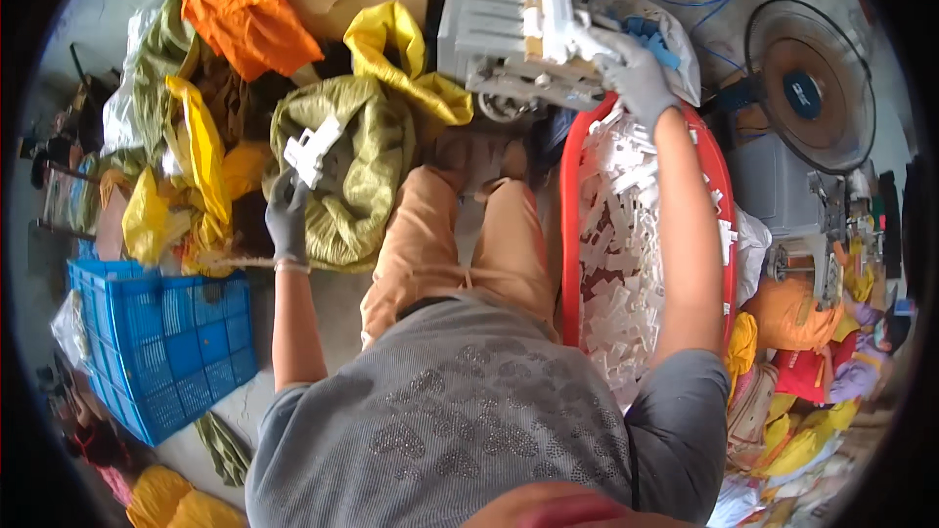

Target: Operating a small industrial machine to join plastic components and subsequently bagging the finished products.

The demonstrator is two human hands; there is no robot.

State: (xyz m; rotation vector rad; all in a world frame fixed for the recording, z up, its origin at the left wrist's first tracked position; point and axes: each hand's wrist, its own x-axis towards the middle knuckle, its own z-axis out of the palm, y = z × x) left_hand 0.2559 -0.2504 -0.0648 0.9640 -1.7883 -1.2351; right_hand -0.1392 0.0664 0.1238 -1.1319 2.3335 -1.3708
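Looking down from your head camera, you see your own grey knitted top and orange trousers filling the near middle of the scene. Your left hand (288, 218), in a grey fabric glove, is closed around a small white plastic part (311, 150) with a stepped, blocky shape, held up over a crumpled olive-green sack (364, 176) on your left. Your right hand (636, 73), also gloved in grey, reaches far and to the right, its fingers clamped on a second white plastic piece (562, 24) pressed against a pale grey boxy machine (499, 29) with ribbed sides. Your two hands are well apart. Just below your right arm sits a round red plastic basin (570, 225), heaped with many small white plastic parts (626, 264) in a jagged pile. Near left stands a blue latticed plastic crate (176, 332). Bright yellow and orange bags (245, 20) lie bunched at far left. A black wire-caged fan (807, 88) stands at far right.
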